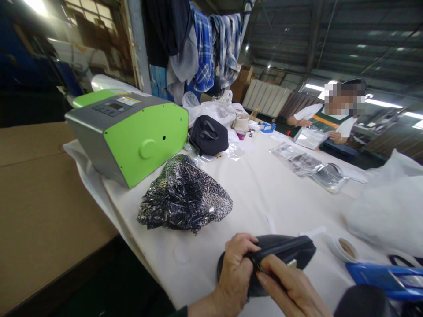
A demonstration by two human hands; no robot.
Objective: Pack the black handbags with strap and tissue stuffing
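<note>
A black pouch [291, 248] lies at the near edge of the white-covered table [257, 189]. My left hand [236, 275] is closed on the pouch's left end, fingers curled over its top seam. My right hand [292, 290] comes from the lower right and pinches something small at the pouch's seam, maybe a zipper pull; it is too small to name.
A green and grey machine [132, 132] stands at the left. A crumpled patterned plastic bag [185, 196] lies beside it, a black bag [209, 135] behind. A tape roll [345, 248], a blue object [383, 277], white plastic [390, 207] are at right. A person [327, 119] works across the table.
</note>
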